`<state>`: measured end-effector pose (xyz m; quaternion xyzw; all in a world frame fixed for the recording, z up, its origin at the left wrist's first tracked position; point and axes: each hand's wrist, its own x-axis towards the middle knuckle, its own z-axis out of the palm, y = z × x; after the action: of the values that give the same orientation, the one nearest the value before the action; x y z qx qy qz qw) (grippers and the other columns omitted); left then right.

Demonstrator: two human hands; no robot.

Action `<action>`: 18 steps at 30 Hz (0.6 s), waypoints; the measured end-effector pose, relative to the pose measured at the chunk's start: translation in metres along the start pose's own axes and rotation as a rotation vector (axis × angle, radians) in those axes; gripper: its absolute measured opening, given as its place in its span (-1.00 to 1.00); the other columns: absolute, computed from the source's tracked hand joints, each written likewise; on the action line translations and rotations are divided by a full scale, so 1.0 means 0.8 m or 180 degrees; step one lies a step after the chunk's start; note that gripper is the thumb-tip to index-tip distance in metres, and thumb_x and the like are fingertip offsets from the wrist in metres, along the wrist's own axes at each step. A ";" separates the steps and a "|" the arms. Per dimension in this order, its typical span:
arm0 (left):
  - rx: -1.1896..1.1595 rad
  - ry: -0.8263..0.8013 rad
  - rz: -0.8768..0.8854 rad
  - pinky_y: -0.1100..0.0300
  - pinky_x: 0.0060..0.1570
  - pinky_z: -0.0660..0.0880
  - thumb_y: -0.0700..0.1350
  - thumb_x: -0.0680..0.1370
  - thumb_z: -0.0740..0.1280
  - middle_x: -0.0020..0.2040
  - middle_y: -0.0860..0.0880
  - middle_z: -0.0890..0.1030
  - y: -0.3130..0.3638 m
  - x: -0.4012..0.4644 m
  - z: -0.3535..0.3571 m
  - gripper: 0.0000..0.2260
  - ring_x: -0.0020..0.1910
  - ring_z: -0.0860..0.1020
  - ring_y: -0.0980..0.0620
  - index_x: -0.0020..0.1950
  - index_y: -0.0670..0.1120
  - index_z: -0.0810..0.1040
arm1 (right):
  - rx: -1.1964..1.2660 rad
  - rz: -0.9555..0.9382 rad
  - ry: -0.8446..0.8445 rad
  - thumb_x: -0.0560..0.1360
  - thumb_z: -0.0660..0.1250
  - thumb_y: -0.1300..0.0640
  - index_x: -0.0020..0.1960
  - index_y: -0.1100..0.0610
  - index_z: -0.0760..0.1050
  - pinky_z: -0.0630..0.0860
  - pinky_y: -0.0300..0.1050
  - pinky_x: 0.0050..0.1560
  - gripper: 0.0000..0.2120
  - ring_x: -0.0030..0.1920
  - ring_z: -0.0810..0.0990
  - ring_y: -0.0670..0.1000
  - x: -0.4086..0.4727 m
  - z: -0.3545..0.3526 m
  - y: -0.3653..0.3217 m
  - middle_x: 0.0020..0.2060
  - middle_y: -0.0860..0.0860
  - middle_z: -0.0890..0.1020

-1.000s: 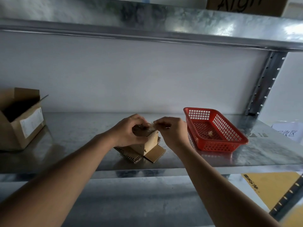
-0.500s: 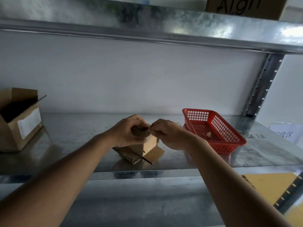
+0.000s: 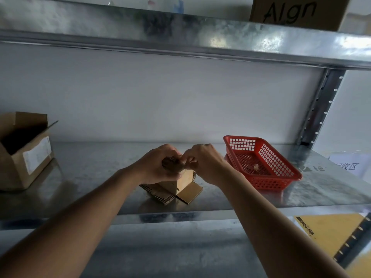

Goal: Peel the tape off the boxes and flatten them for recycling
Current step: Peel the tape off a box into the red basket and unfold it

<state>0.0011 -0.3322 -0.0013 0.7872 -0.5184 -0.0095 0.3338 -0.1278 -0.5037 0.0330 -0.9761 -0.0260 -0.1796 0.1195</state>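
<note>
A small brown cardboard box (image 3: 183,180) stands on the metal shelf (image 3: 90,169), on top of flattened cardboard pieces (image 3: 160,194). My left hand (image 3: 158,165) grips the box from its left side and top. My right hand (image 3: 204,163) pinches at the box's top edge, fingers curled over something small; the tape itself is too small to make out. Both hands hide the box's top.
An open cardboard box (image 3: 24,149) with a white label stands at the shelf's left end. A red plastic basket (image 3: 261,163) holding a small scrap sits just right of my hands. An upper shelf (image 3: 180,35) overhangs. A paper sign (image 3: 347,166) lies far right.
My right hand has drawn back in to the box's top, closing the gap with my left hand. The box and my left hand have stayed in place.
</note>
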 end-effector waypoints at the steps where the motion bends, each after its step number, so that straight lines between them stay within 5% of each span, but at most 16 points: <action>1: -0.0032 0.0018 0.0030 0.12 0.22 0.52 0.27 0.31 0.46 0.20 0.23 0.52 0.000 0.000 0.000 -0.55 0.21 0.52 0.20 0.17 0.23 0.58 | -0.0114 0.0015 -0.0019 0.55 0.44 0.34 0.20 0.06 0.68 0.43 -0.41 -0.30 -0.71 -0.20 0.58 -0.13 0.000 0.002 0.000 0.00 0.00 0.70; 3: -0.0107 0.0029 0.0068 0.21 0.22 0.49 0.26 0.32 0.48 0.21 0.26 0.52 -0.001 -0.001 -0.001 -0.57 0.24 0.51 0.24 0.16 0.26 0.58 | -0.0158 0.0059 -0.0008 0.59 0.37 0.36 0.19 0.07 0.69 0.43 -0.36 -0.30 -0.70 -0.15 0.57 -0.08 0.000 0.005 0.004 0.01 0.02 0.65; 7: -0.0258 0.0033 -0.0045 0.25 0.23 0.50 0.23 0.32 0.53 0.23 0.31 0.50 -0.005 -0.002 -0.001 -0.56 0.27 0.48 0.29 0.17 0.21 0.62 | 0.0027 0.0225 0.0368 0.62 0.32 0.34 0.15 0.05 0.71 0.60 -0.09 -0.01 -0.72 0.07 0.59 0.04 0.000 0.005 0.009 0.10 0.04 0.58; 9: -0.0270 0.0018 -0.0080 0.23 0.24 0.51 0.27 0.32 0.53 0.24 0.32 0.48 -0.007 0.000 0.000 -0.53 0.30 0.46 0.27 0.19 0.19 0.61 | 0.0010 0.0483 0.0669 0.63 0.34 0.25 0.13 0.00 0.71 0.51 -0.15 -0.01 -0.78 0.13 0.49 0.01 -0.001 0.005 0.015 0.18 -0.01 0.51; 12: -0.0252 -0.0048 -0.0118 0.24 0.20 0.52 0.29 0.34 0.51 0.25 0.35 0.45 -0.010 0.002 0.001 -0.50 0.31 0.43 0.29 0.24 0.19 0.59 | 0.0229 0.0731 0.0980 0.61 0.40 0.16 0.16 0.00 0.71 0.32 -0.42 -0.20 -0.82 -0.01 0.50 -0.09 0.000 0.001 0.023 0.13 -0.01 0.56; 15: -0.0267 -0.0057 -0.0126 0.26 0.12 0.52 0.25 0.36 0.53 0.24 0.36 0.46 -0.012 0.003 0.001 -0.55 0.28 0.41 0.35 0.21 0.21 0.59 | 0.0738 0.0708 0.0975 0.57 0.46 0.18 0.16 0.04 0.73 0.47 -0.51 -0.21 -0.81 -0.13 0.64 -0.16 -0.001 -0.003 0.019 0.04 -0.01 0.73; 18: -0.0305 -0.0031 -0.0091 0.26 0.12 0.54 0.24 0.35 0.53 0.23 0.34 0.47 -0.012 0.004 0.002 -0.56 0.27 0.42 0.35 0.20 0.22 0.60 | 0.1215 0.0693 0.0936 0.53 0.49 0.26 0.16 0.08 0.73 0.66 -0.23 0.03 -0.77 -0.07 0.72 -0.13 -0.002 -0.003 0.014 0.01 -0.02 0.76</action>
<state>0.0097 -0.3330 -0.0062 0.7776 -0.5077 -0.0428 0.3684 -0.1291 -0.5150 0.0323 -0.8963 0.0635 -0.2974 0.3226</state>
